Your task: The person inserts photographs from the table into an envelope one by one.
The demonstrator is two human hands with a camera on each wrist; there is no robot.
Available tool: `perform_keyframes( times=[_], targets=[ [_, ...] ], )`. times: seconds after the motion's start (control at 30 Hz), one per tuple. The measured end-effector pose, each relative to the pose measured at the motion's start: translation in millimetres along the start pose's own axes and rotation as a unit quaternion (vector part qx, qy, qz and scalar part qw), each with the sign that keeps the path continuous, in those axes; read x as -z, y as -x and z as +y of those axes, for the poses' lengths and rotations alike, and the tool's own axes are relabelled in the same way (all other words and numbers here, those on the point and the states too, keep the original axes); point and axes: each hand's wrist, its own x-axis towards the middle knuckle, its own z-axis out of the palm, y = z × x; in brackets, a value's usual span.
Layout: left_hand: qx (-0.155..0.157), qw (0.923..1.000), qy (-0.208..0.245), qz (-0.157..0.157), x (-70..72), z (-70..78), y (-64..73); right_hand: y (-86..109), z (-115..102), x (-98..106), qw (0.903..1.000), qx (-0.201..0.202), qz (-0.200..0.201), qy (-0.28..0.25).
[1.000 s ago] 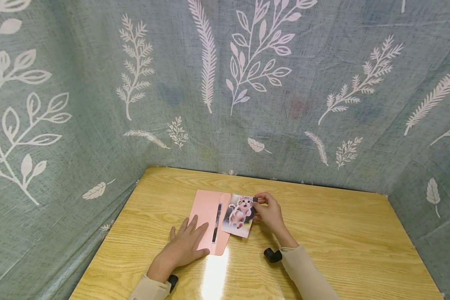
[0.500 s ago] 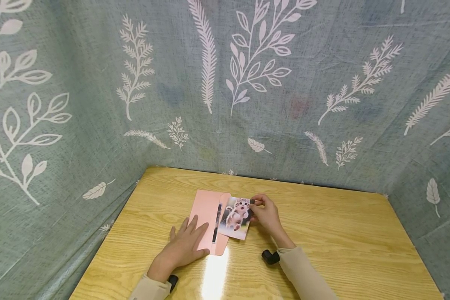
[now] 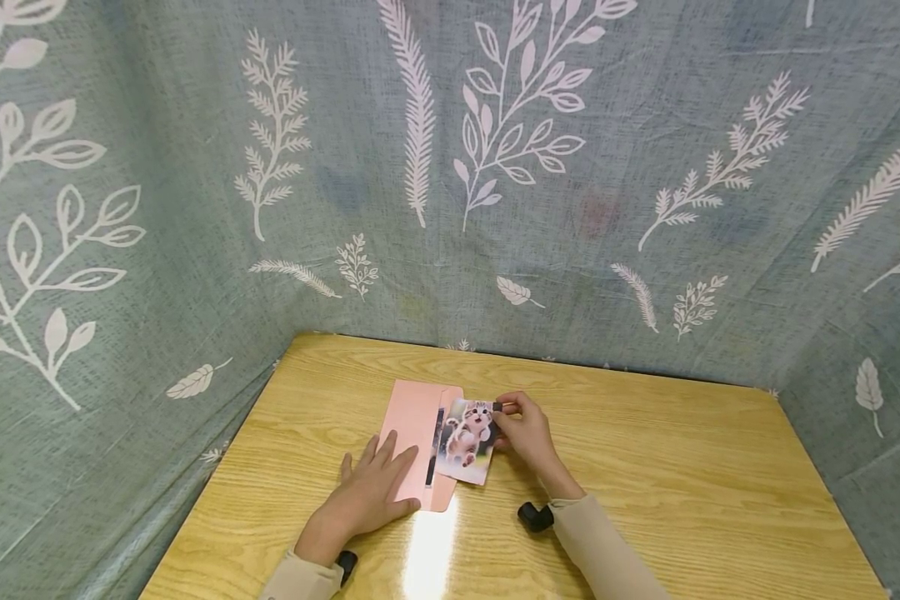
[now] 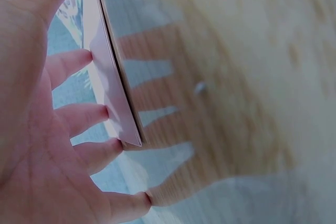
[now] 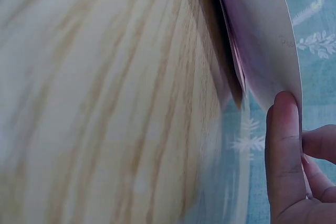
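Observation:
A pink envelope (image 3: 410,412) lies on the table with its flap side to the right; a dark picture edge (image 3: 434,450) shows along its opening. My left hand (image 3: 367,490) rests on the envelope, fingers spread and straight. In the left wrist view, the fingertips of the left hand (image 4: 63,124) touch the envelope (image 4: 112,80). My right hand (image 3: 528,435) pinches a kitten picture card (image 3: 465,437) by its right edge, over the envelope's flap. In the right wrist view, the card (image 5: 262,30) bends slightly between thumb and fingers, its pale back showing.
The wooden table (image 3: 667,475) has a glossy surface that reflects light near its front. Grey-green leaf-print fabric (image 3: 450,275) hangs behind it and along both sides. A black wrist camera (image 3: 536,517) sits by the right cuff.
My right hand has moved left and slightly towards me with the kitten card, so the card's left edge comes nearer the envelope's opening. The left hand and the envelope have stayed put.

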Motion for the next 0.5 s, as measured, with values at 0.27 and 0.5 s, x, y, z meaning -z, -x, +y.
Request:
perform_keyframes(
  times=[0.27, 0.5],
  targets=[
    [0.0, 1.0, -0.003, 0.003, 0.2, 0.8, -0.5, 1.3, -1.6, -5.6, 0.9999, 0.001, -0.01, -0.001],
    [0.002, 1.0, -0.007, 0.002, -0.3, 0.7, -0.6, 0.5, -0.4, -10.1, 0.9998, 0.006, -0.017, -0.007]
  ],
)
